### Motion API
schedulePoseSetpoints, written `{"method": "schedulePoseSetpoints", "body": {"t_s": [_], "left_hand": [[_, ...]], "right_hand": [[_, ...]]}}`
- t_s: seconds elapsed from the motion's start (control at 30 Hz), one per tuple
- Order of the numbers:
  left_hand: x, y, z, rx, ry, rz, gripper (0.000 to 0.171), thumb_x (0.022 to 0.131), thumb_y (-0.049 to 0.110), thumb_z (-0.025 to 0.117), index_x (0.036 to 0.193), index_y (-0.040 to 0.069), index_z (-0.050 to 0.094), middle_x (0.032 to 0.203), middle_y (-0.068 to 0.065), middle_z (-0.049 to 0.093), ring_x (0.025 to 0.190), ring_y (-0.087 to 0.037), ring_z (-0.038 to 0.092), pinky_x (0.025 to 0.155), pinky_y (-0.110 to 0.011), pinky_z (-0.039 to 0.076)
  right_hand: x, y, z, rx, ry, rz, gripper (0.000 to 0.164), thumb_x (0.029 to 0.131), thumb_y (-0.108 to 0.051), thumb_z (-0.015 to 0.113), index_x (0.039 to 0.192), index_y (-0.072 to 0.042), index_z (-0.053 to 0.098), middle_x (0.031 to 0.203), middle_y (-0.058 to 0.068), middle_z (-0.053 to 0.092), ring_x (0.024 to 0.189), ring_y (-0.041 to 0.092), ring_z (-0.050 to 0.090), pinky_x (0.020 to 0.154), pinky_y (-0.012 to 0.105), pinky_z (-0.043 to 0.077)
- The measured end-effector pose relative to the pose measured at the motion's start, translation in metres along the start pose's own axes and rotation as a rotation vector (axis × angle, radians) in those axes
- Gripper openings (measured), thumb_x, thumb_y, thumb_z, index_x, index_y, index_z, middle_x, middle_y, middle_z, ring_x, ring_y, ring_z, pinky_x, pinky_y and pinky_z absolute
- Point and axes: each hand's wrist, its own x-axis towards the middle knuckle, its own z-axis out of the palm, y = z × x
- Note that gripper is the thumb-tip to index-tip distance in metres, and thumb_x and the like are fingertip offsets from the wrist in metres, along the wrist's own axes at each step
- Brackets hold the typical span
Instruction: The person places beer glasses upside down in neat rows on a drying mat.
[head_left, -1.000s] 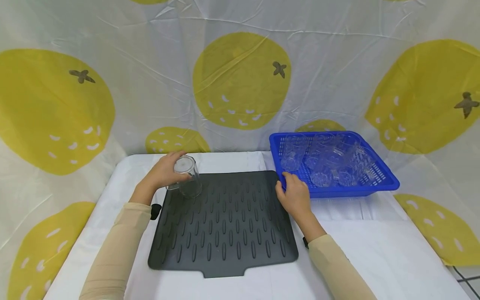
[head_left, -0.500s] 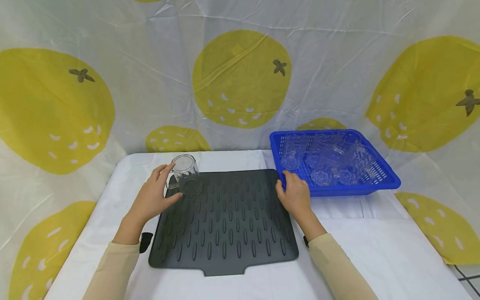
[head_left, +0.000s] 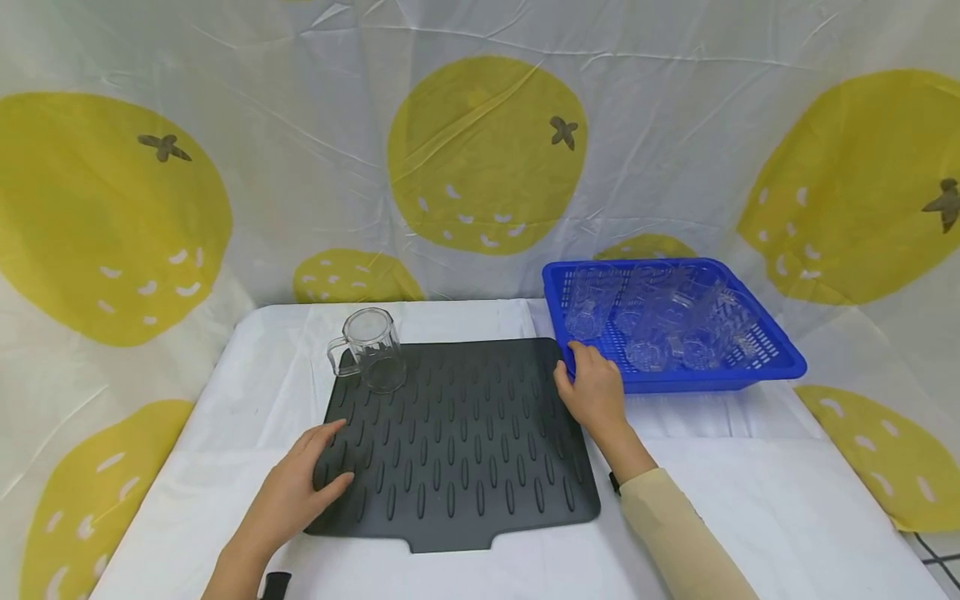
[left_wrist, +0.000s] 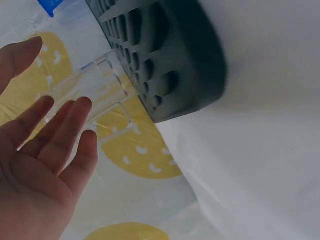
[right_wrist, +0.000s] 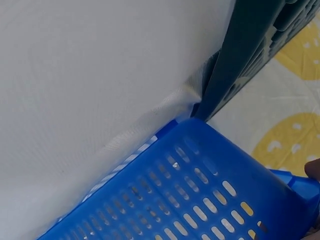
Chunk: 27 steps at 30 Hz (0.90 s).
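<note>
A clear glass mug [head_left: 377,354] stands at the 11 o'clock corner of the dark ridged mat [head_left: 467,533] on the white-covered worktop [head_left: 738,492], handle toward 9. The left hand [head_left: 287,493], its fingers spread and holding nothing, is apart from the mug, over the mat's 8 o'clock edge. The right hand [head_left: 594,390] pinches the blue basket [head_left: 686,385] by its 8 o'clock corner; more clear glassware [head_left: 647,354] lies inside, at the mat's 2 o'clock.

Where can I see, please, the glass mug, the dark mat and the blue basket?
Glass mug [head_left: 381,354]: head view, on the middle of its clear body.
Dark mat [head_left: 467,437]: head view, on its bare ridged surface.
Blue basket [head_left: 678,386]: head view, on its front wall.
</note>
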Motion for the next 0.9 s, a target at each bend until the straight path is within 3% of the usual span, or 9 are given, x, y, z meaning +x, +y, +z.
{"method": "schedulePoseSetpoints", "body": {"t_s": [0.2, 0.37, 0.5, 0.7, 0.9], "left_hand": [[-0.008, -0.007, 0.008, -0.008, -0.09, -0.016, 0.051, 0.077, 0.013, 0.083, 0.123, 0.006, 0.064, 0.127, -0.008, 0.062, 0.118, -0.031, 0.058, 0.097, -0.047, 0.047], [-0.013, -0.015, 0.01, -0.016, -0.223, -0.036, 0.053, 0.076, 0.022, 0.084, 0.123, 0.008, 0.064, 0.132, -0.012, 0.059, 0.123, -0.035, 0.054, 0.1, -0.051, 0.043], [-0.016, -0.019, 0.011, -0.034, -0.292, -0.055, 0.056, 0.075, 0.025, 0.084, 0.124, 0.008, 0.064, 0.135, -0.015, 0.056, 0.125, -0.039, 0.05, 0.101, -0.054, 0.041], [-0.015, -0.02, 0.013, -0.045, -0.349, -0.082, 0.059, 0.073, 0.021, 0.085, 0.126, 0.007, 0.064, 0.137, -0.016, 0.053, 0.127, -0.042, 0.047, 0.101, -0.056, 0.04], [-0.014, -0.018, 0.012, -0.034, -0.364, -0.12, 0.057, 0.073, 0.015, 0.085, 0.126, 0.009, 0.064, 0.138, -0.016, 0.053, 0.127, -0.042, 0.046, 0.102, -0.056, 0.04]], "right_hand": [[0.0, 0.0, -0.003, 0.019, -0.041, 0.022, 0.035, 0.087, -0.014, 0.068, 0.113, 0.01, 0.063, 0.098, 0.027, 0.066, 0.084, 0.042, 0.065, 0.072, 0.056, 0.05], [0.002, -0.001, -0.008, 0.075, -0.111, 0.101, 0.036, 0.091, -0.018, 0.064, 0.116, 0.009, 0.062, 0.104, 0.027, 0.065, 0.092, 0.042, 0.063, 0.08, 0.056, 0.05], [0.007, -0.003, -0.015, 0.126, -0.188, 0.161, 0.038, 0.094, -0.022, 0.062, 0.117, 0.008, 0.062, 0.107, 0.025, 0.062, 0.098, 0.04, 0.061, 0.083, 0.053, 0.051], [0.022, -0.001, -0.033, 0.085, -0.277, 0.169, 0.04, 0.097, -0.027, 0.059, 0.118, 0.006, 0.062, 0.113, 0.024, 0.061, 0.106, 0.041, 0.058, 0.088, 0.055, 0.048], [0.05, 0.003, -0.061, 0.023, -0.375, 0.172, 0.043, 0.1, -0.03, 0.053, 0.123, 0.006, 0.06, 0.12, 0.025, 0.058, 0.111, 0.043, 0.055, 0.09, 0.057, 0.046]]}}
